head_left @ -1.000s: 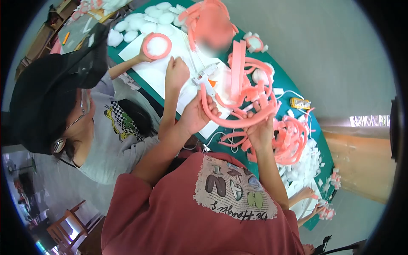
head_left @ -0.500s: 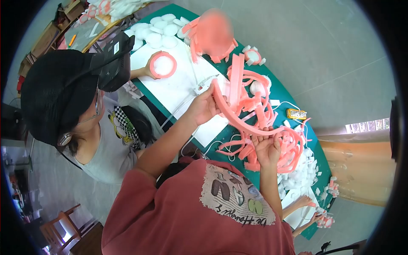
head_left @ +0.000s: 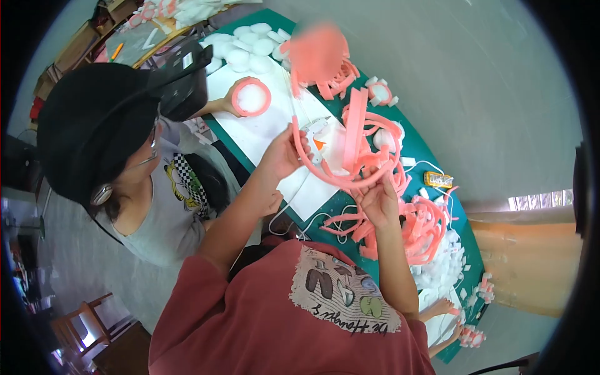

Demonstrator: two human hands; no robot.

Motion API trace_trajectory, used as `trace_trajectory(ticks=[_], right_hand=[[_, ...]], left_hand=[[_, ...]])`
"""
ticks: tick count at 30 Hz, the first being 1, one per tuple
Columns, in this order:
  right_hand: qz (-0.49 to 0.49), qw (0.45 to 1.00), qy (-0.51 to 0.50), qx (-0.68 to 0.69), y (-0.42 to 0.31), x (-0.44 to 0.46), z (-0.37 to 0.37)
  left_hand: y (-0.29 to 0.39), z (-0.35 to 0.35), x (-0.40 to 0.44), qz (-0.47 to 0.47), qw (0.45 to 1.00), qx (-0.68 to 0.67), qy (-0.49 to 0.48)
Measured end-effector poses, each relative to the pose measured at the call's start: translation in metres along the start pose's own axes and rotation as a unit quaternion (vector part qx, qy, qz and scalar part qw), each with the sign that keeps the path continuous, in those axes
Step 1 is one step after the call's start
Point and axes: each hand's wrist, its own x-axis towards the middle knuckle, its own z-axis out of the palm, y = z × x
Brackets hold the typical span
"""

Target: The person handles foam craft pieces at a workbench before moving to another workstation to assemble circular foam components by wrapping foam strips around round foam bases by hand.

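Note:
A long pink foam strip [head_left: 329,179] bows in a U between my hands, above the table. My left hand [head_left: 284,153] pinches it near its left end, which points up. Toward the other end, my right hand [head_left: 379,199] holds it with the palm turned up. Just beyond my left hand, a white glue gun [head_left: 316,129] with an orange part lies on the white paper [head_left: 284,119]. Behind the strip is a tangled heap of pink foam strips [head_left: 425,228], with a straight pink piece [head_left: 355,128] sticking out of it.
To my left, a person's hand [head_left: 232,100] holds a pink ring [head_left: 251,97] around a white disc. White discs [head_left: 240,59] pile at the far end of the green table [head_left: 465,240]. A yellow power strip [head_left: 437,180] lies by its edge. Another person's hands [head_left: 440,308] work at lower right.
My hands have moved closer together, so the strip bends into a deeper curve. My right hand has moved left and up. The glue gun now shows more fully.

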Motion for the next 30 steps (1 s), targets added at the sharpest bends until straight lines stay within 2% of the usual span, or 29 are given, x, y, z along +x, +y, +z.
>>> trace_trajectory(ticks=[2,4,6,8,10,11,12,13,14,16,19,20,22,24,27,29,30], right_hand=[[0.005,0.996,0.047,-0.079,0.003,0.015,0.010],[0.014,0.996,0.032,-0.081,0.006,0.018,0.018],[-0.017,0.993,0.045,-0.108,0.006,0.009,0.013],[-0.030,0.997,0.030,-0.067,0.000,-0.003,0.004],[-0.066,0.986,0.016,0.154,-0.016,-0.019,-0.008],[-0.064,0.986,0.016,0.156,-0.026,-0.026,-0.017],[-0.113,0.979,0.005,0.169,-0.037,-0.035,-0.028],[-0.163,0.970,-0.006,0.182,-0.044,-0.041,-0.031],[-0.162,0.969,-0.007,0.185,-0.050,-0.047,-0.033],[-0.177,0.969,-0.010,0.171,-0.062,-0.063,-0.033],[-0.167,0.972,-0.013,0.167,-0.064,-0.076,-0.032],[-0.155,0.974,-0.014,0.165,-0.065,-0.080,-0.033],[-0.152,0.977,-0.011,0.151,-0.063,-0.082,-0.034],[-0.131,0.982,-0.037,0.133,-0.060,-0.083,-0.035],[-0.104,0.983,-0.052,0.145,-0.052,-0.086,-0.033],[-0.090,0.984,-0.054,0.142,-0.048,-0.089,-0.039],[-0.083,0.986,-0.053,0.136,-0.046,-0.089,-0.041]], left_hand=[[0.012,0.007,-0.006,0.045,0.998,-0.049,-0.009],[0.015,0.017,-0.013,0.063,0.994,-0.052,0.070],[0.004,0.017,-0.025,0.073,0.996,-0.020,0.047],[-0.008,0.035,-0.045,0.035,0.973,0.157,0.167],[-0.020,0.031,-0.066,0.065,0.968,0.187,0.153],[-0.022,0.042,-0.076,0.092,0.939,0.278,0.179],[-0.026,0.048,-0.084,0.116,0.901,0.366,0.203],[-0.028,0.053,-0.091,0.122,0.895,0.399,0.159],[-0.029,0.061,-0.096,0.122,0.894,0.401,0.160],[-0.033,0.086,-0.111,0.105,0.923,0.363,-0.072],[-0.041,0.158,-0.146,0.050,0.933,0.236,-0.266],[-0.046,0.179,-0.155,0.024,0.925,0.176,-0.337],[-0.062,0.208,-0.161,0.057,0.862,0.111,-0.492],[-0.069,0.233,-0.173,0.051,0.838,0.122,-0.530],[-0.086,0.255,-0.192,0.064,0.849,0.129,-0.508],[-0.102,0.262,-0.197,0.140,0.804,0.083,-0.572],[-0.115,0.265,-0.195,0.145,0.805,0.088,-0.568]])
